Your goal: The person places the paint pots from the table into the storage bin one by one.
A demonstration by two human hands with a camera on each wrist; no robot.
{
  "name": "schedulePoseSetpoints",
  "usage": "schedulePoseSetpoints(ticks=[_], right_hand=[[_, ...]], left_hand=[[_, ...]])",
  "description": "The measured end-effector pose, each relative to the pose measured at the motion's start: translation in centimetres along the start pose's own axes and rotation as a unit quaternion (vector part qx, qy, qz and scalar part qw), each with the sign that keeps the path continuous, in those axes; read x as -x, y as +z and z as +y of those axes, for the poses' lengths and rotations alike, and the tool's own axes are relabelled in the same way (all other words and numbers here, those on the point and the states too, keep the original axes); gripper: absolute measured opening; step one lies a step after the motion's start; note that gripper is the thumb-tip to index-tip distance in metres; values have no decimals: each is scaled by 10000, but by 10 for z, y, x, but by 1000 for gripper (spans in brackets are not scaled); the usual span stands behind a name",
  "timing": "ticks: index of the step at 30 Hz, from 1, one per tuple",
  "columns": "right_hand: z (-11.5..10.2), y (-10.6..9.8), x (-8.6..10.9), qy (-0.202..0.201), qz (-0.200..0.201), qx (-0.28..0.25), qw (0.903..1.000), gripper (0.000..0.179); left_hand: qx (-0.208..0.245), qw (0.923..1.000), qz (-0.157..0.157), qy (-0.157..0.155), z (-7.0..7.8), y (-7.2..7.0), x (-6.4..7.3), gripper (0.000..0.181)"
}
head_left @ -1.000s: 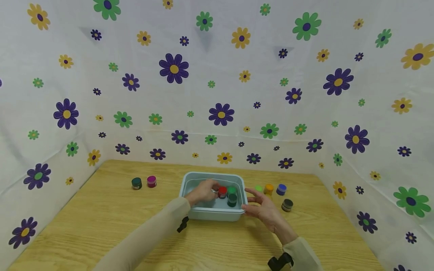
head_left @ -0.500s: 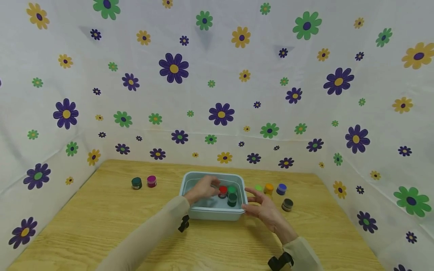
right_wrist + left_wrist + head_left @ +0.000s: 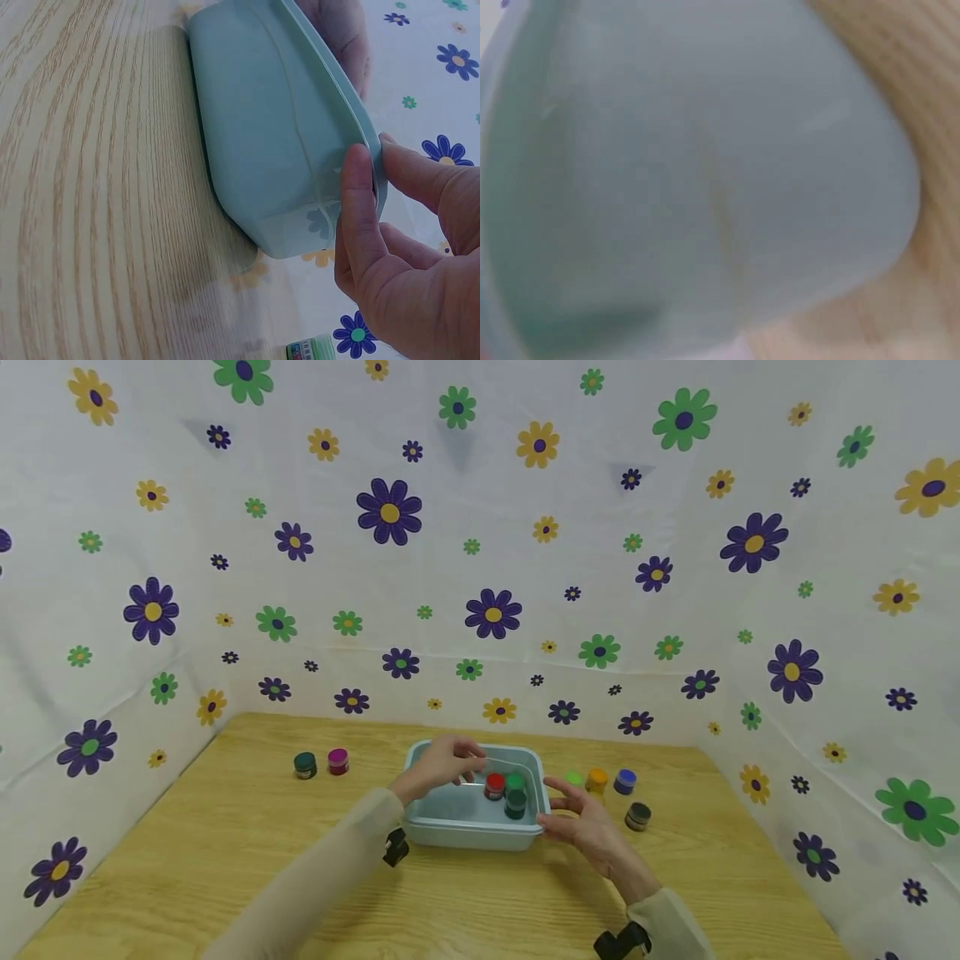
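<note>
Wood-grained tabletop (image 3: 450, 910) bears the pale blue bin (image 3: 472, 838), whose right rim the right hand (image 3: 591, 835) pinches. The left hand (image 3: 446, 762), empty, fingers loosely bent, hangs over the bin, farther from the red jar (image 3: 494, 787) inside it than half a second ago.

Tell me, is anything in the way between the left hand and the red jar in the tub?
Nothing I can see: the left hand is over the tub, close to the red jar, with no other jar between. The green jar and dark green jar are on the red jar's right.
</note>
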State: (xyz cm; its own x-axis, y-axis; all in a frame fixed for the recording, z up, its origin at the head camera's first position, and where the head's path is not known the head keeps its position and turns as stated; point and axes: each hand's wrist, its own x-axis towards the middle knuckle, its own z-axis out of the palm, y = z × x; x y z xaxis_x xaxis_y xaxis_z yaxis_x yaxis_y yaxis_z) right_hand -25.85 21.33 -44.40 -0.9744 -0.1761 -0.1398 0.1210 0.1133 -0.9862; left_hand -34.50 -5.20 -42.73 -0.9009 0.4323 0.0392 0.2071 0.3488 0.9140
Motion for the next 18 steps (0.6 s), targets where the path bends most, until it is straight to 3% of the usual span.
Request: schedulePoseSetpoints(ticks=[5, 10, 18], right_hand=[[-2, -1, 2, -103, -80, 39, 9999, 71], [-4, -1, 3, -150, -82, 72, 9998, 72], [-3, 1, 5, -40, -18, 7, 10000, 71]], left_hand=[[-157, 9993, 342, -26, 1, -14, 2, 18], [-199, 9990, 409, -2, 2, -23, 11, 21], [-26, 9950, 1000, 24, -15, -44, 23, 18]])
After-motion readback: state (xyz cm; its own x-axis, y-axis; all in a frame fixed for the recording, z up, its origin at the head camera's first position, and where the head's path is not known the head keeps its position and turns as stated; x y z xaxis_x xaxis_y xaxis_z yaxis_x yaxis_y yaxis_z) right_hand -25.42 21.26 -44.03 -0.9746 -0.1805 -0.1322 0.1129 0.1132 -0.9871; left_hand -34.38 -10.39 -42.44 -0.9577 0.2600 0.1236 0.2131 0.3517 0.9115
